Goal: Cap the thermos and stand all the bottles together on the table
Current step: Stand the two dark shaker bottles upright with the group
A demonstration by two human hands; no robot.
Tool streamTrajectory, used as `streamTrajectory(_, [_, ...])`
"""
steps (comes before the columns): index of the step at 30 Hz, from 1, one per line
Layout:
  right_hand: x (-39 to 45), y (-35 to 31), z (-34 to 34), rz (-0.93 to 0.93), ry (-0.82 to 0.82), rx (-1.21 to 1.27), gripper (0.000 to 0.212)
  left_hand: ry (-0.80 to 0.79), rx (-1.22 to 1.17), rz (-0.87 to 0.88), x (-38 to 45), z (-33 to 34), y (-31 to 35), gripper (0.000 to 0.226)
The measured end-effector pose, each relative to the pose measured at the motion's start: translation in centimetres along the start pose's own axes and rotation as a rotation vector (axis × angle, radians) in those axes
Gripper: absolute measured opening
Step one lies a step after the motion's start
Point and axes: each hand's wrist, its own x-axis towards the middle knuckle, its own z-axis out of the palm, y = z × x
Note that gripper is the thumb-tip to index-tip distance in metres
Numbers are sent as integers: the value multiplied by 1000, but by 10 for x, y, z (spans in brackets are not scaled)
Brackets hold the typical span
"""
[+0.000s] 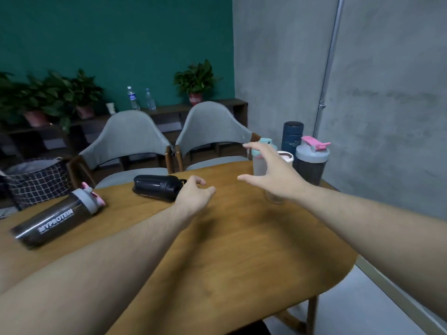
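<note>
A black bottle (157,186) lies on its side at the table's far edge. My left hand (193,195) hovers just right of it, fingers curled loosely, holding nothing. A dark shaker with a grey lid and pink cap (58,218) lies tipped over at the left. At the far right stand a clear shaker with a teal lid (260,163), a dark blue thermos (292,136), a white-rimmed cup (286,157) and a dark shaker with a pink cap (312,163). My right hand (273,172) is spread open in front of the teal-lidded shaker, partly hiding it.
The wooden table (229,250) has a rounded right edge near a grey wall. Two grey chairs (130,141) stand behind it. A checked basket (36,180) sits at the left. Plants and water bottles (133,99) line a far shelf.
</note>
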Motion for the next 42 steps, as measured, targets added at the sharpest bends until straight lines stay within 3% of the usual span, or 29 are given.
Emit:
streamTrajectory(5, [18, -37, 59, 8, -188, -28, 61, -30, 132, -5, -3, -62, -43, 18])
streamTrajectory(9, [37, -60, 102, 12, -302, -85, 58, -32, 361, -57, 10, -110, -82, 21])
streamTrajectory(12, [56, -72, 133, 2, -360, -140, 55, 62, 465, -67, 24, -140, -108, 23])
streamTrajectory(16, [84, -88, 173, -14, -401, -183, 54, 196, 657, -101, 49, -176, -140, 41])
streamTrajectory(21, [127, -103, 231, -70, -432, -290, 65, 304, 869, -191, 84, -219, -179, 86])
streamTrajectory(27, [186, -104, 280, -36, -436, -530, 72, 302, 912, -267, 122, -259, -217, 111])
streamTrajectory(34, [212, -99, 311, 144, -532, -663, 93, 201, 847, -336, 139, -274, -226, 102])
streamTrajectory(42, [192, -101, 300, -18, -568, -663, 97, 217, 725, -225, 126, -270, -213, 105])
